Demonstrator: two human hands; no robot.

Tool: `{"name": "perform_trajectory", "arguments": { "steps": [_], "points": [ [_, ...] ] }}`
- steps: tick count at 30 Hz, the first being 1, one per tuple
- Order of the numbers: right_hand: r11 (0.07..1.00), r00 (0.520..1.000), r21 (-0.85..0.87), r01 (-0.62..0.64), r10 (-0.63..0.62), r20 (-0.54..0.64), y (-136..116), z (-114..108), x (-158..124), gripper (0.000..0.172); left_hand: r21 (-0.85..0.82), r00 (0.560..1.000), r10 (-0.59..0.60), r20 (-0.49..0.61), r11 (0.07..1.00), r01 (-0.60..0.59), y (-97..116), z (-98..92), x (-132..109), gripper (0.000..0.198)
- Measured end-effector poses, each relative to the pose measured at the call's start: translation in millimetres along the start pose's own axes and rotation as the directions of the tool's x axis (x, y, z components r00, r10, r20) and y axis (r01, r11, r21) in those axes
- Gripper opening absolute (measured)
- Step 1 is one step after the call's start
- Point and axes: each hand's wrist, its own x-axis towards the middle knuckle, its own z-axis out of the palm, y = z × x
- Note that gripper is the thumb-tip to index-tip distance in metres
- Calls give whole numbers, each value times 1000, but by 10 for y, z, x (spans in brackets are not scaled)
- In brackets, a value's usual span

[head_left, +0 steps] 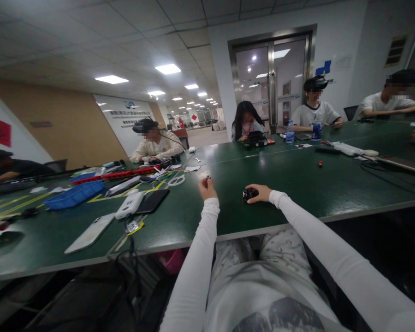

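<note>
Just above the green table, my left hand is closed, its fingertips pinched round a small dark item too small to make out. To its right, my right hand has its thumb and fingers round a small black object with some shiny parts, at the table surface. The two hands are apart. A small red piece stands on the table further right, and a small white bone-shaped piece lies beyond my left hand.
On the left are a blue tray, a white phone, a black phone, a white device and cables. Bottles stand at the far side, where several people sit. White devices and cables lie at right.
</note>
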Motion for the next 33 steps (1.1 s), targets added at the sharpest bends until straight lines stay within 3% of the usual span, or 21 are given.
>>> {"name": "perform_trajectory", "arguments": {
  "steps": [2,3,4,6,9,10,12,14,17,21,23,27,33],
  "points": [
    [1000,1000,6,4,-4,1,0,0,-4,71,-33,988,54,146,998,-50,23,28,-99,24],
    [1000,1000,11,13,-13,-1,3,3,-4,71,-39,962,105,254,994,-98,36,53,-171,23],
    [1000,1000,17,23,-23,-4,7,7,-2,72,-38,915,159,372,987,-156,48,80,-250,22],
    [999,999,35,42,-41,-12,20,17,5,71,-14,771,238,591,958,-286,67,134,-409,20],
    [997,998,57,53,-52,-20,43,34,20,69,44,567,256,783,886,-462,73,196,-572,18],
    [996,998,62,57,-55,-20,52,39,26,69,63,527,252,812,859,-507,67,207,-593,18],
    [995,998,75,62,-61,-21,68,52,34,69,103,493,241,836,814,-572,40,200,-574,19],
    [994,998,91,63,-61,-24,83,63,39,70,168,513,215,831,783,-599,-14,136,-470,20],
    [992,998,114,60,-58,-20,99,71,39,69,328,615,139,776,744,-582,-154,-113,-180,20],
    [990,999,134,53,-53,-5,106,63,32,67,593,792,13,610,655,-468,-387,-697,290,21],
    [990,999,135,51,-52,4,106,56,27,67,687,860,-32,509,617,-384,-478,-1008,475,21],
    [990,998,128,60,-62,12,108,53,20,67,763,926,-43,374,582,-281,-568,-1437,673,21],
    [992,998,112,55,-58,19,110,68,24,67,822,971,28,236,527,-215,-606,-1549,742,18]
  ]
}}
